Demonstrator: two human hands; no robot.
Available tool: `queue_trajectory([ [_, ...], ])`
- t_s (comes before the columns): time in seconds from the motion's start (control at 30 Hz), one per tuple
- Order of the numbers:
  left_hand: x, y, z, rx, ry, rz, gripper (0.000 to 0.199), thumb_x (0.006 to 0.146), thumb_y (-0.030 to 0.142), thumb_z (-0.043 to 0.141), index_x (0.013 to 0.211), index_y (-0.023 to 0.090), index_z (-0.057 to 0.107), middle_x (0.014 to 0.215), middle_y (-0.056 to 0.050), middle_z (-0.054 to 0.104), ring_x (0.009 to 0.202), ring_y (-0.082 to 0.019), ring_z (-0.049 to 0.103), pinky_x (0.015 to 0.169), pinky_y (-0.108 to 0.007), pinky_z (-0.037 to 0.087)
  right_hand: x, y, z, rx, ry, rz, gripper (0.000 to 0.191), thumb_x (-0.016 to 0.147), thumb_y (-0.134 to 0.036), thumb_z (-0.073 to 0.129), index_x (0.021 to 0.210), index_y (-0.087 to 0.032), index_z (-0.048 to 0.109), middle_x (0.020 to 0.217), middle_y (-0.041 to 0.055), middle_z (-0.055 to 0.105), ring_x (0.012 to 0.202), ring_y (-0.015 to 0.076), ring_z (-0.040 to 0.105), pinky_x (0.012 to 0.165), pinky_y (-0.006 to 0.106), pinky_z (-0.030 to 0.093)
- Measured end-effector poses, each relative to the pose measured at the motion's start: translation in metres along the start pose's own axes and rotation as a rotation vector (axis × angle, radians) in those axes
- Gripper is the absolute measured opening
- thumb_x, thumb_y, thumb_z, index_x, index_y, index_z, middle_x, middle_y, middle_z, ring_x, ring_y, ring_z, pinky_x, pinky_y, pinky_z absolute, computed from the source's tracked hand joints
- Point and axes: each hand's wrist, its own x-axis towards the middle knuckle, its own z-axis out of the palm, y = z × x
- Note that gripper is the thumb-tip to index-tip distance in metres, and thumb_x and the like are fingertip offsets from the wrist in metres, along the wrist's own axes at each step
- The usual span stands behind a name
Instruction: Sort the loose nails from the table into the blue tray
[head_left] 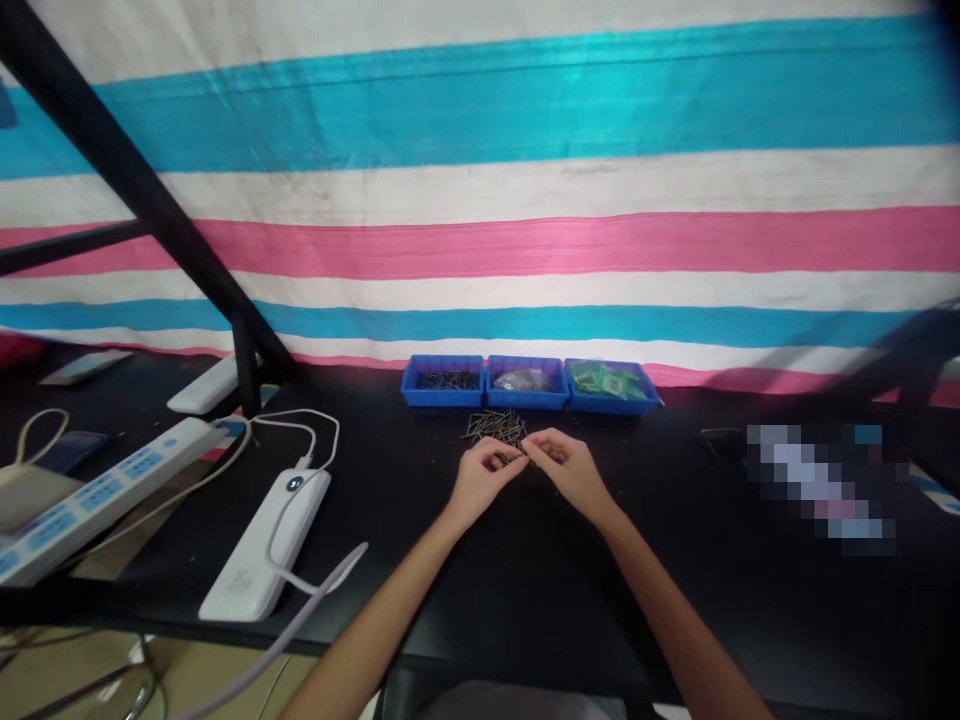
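Note:
A loose pile of thin metal screws or nails (491, 427), some dark and some brassy, lies on the black table just beyond my hands. My left hand (487, 470) is curled at the near edge of the pile, thumb and fingertips pinched together. Close beside it, my right hand (562, 460) also pinches, its fingertips almost meeting those of the left. Whatever is between the fingertips is too small to make out. Behind the pile stand three blue trays: a left tray (442, 400) with dark screws, a middle tray (529, 400) with clear plastic bags, and a right tray (615, 405) with green packets.
A white power bank (262, 550) with a cable lies to the left on the table (525, 600). Farther left are a power strip (112, 490) and a black metal frame bar (172, 230). A striped sheet (525, 250) hangs behind. A blurred-out object (817, 480) lies at right.

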Motion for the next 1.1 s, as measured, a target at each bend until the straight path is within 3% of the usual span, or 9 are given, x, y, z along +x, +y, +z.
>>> queue_trajectory([
  [0.37,0.001,0.005,-0.004,-0.091,0.156,-0.035,0.025,0.065,0.038,0.069,0.073,0.015,0.068,0.073,-0.002,0.061,0.053,-0.007,0.045,0.052,-0.022,0.037,0.003,0.008,0.012,0.113,0.104,0.082,0.029,0.068,-0.042,0.066,0.079,-0.015,0.065,0.068,0.0028,0.064,0.060,0.0126,0.057,0.060,0.026,0.047],
  [0.5,-0.001,0.009,-0.002,-0.171,0.283,-0.021,0.030,0.069,0.038,0.065,0.090,0.016,0.064,0.080,-0.002,0.057,0.054,-0.006,0.044,0.053,-0.020,0.038,0.011,0.009,0.023,0.193,0.193,0.121,0.032,0.065,-0.044,0.066,0.079,-0.015,0.064,0.063,0.0014,0.063,0.055,0.0112,0.055,0.057,0.026,0.046],
  [0.73,0.001,0.011,-0.013,-0.289,0.411,-0.022,0.023,0.082,0.034,0.046,0.090,0.016,0.057,0.079,-0.001,0.055,0.052,-0.005,0.042,0.048,-0.018,0.034,0.048,0.002,0.046,0.260,0.067,0.088,0.030,0.063,-0.041,0.068,0.077,-0.015,0.066,0.067,0.0048,0.068,0.056,0.0132,0.061,0.062,0.029,0.051],
  [0.8,0.003,0.010,-0.017,-0.293,0.419,-0.027,0.022,0.082,0.033,0.044,0.089,0.016,0.057,0.077,0.000,0.054,0.051,-0.005,0.042,0.046,-0.018,0.032,0.065,-0.006,0.055,0.301,0.045,0.058,0.030,0.063,-0.040,0.068,0.079,-0.015,0.067,0.070,0.0056,0.069,0.060,0.0144,0.063,0.066,0.031,0.052],
  [0.93,0.005,0.009,-0.022,-0.277,0.377,-0.052,0.024,0.082,0.034,0.042,0.086,0.016,0.056,0.075,0.000,0.051,0.050,-0.005,0.042,0.043,-0.018,0.029,0.086,-0.018,0.063,0.379,-0.078,0.058,0.036,0.066,-0.037,0.067,0.096,-0.018,0.067,0.095,0.0080,0.069,0.084,0.0183,0.066,0.079,0.033,0.051],
  [1.0,0.006,0.009,-0.023,-0.257,0.328,-0.068,0.026,0.082,0.036,0.040,0.084,0.015,0.056,0.073,0.000,0.050,0.049,-0.005,0.042,0.042,-0.018,0.027,0.084,-0.017,0.060,0.351,-0.108,0.051,0.037,0.068,-0.036,0.065,0.099,-0.018,0.066,0.098,0.0084,0.069,0.087,0.0190,0.065,0.081,0.034,0.050],
  [1.1,0.006,0.011,-0.022,-0.199,0.234,-0.080,0.030,0.083,0.037,0.035,0.082,0.015,0.056,0.071,0.000,0.050,0.048,-0.006,0.042,0.041,-0.019,0.026,0.069,-0.002,0.043,0.226,-0.045,0.020,0.033,0.068,-0.033,0.065,0.096,-0.017,0.066,0.092,0.0079,0.070,0.081,0.0186,0.066,0.082,0.036,0.050],
])
